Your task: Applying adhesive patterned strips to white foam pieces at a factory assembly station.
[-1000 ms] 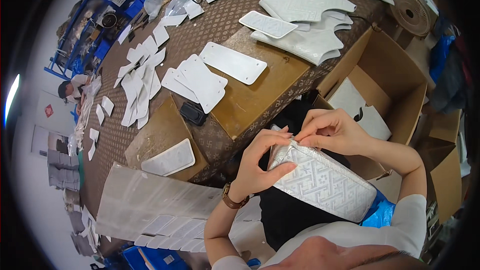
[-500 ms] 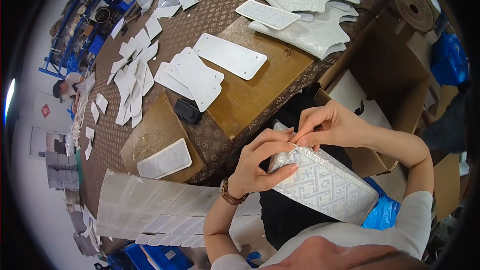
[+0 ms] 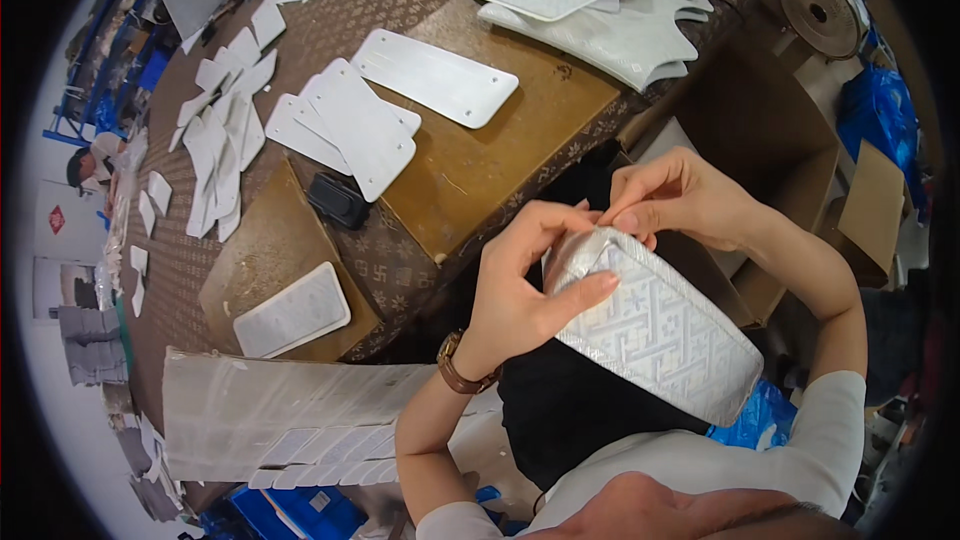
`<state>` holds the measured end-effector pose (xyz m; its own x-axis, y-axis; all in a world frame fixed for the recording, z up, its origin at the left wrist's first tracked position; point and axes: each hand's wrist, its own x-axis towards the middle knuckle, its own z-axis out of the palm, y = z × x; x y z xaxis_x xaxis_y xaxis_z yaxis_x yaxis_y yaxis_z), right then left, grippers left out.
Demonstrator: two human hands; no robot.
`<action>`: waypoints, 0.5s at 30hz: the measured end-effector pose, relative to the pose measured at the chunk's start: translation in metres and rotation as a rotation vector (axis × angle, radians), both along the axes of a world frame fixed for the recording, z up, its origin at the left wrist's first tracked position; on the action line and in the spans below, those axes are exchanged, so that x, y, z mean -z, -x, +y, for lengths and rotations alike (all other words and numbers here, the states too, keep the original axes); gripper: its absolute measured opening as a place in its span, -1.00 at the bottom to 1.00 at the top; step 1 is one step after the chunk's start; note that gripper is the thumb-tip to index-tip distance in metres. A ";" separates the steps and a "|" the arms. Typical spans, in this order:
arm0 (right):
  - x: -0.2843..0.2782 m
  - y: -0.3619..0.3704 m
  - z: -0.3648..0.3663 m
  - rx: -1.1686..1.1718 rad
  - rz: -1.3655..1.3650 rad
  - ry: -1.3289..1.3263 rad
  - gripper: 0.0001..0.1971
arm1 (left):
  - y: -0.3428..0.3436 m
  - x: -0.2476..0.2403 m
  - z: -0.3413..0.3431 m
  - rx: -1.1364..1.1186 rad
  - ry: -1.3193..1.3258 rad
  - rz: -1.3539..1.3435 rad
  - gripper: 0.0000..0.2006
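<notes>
A white and silver brocade-patterned fabric piece (image 3: 665, 335) with a raised, shiny border slants across my lap. My left hand (image 3: 530, 285), with a brown-strapped watch on its wrist, grips the upper end. Its thumb lies on the patterned face, while the other fingers curl behind. At the top edge, my right hand (image 3: 685, 202) is closed in a pinch against the border, close to the left fingertips. Anything small between those pinching fingers is too fine to make out.
Rigid white panels (image 3: 435, 78) with small holes rest on a brown board. A black block-shaped object (image 3: 338, 200) sits beside them. White cut pieces (image 3: 225, 140) are heaped farther left. An open cardboard box (image 3: 790, 170) stands at right, a fan (image 3: 822, 10) behind it.
The table and its contents have shifted left and up in the picture. My right hand sits slightly higher, still pinching the edge; the left thumb lies farther onto the patterned face.
</notes>
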<state>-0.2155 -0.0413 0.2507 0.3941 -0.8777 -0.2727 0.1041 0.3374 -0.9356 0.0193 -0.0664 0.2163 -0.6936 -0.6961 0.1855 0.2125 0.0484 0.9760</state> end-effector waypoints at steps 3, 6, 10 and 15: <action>-0.001 0.003 -0.002 0.119 -0.018 -0.069 -0.89 | 0.008 -0.004 -0.009 -0.003 -0.063 -0.031 -0.54; -0.001 0.006 -0.005 0.162 -0.012 -0.075 -0.88 | 0.015 -0.004 -0.018 0.020 -0.135 -0.045 -0.53; 0.001 0.009 -0.004 0.192 -0.016 -0.072 -0.89 | 0.018 -0.004 -0.022 0.042 -0.120 -0.082 -0.56; 0.003 0.003 0.002 0.101 0.021 0.042 -0.90 | 0.009 0.013 -0.021 0.020 0.324 0.033 -0.59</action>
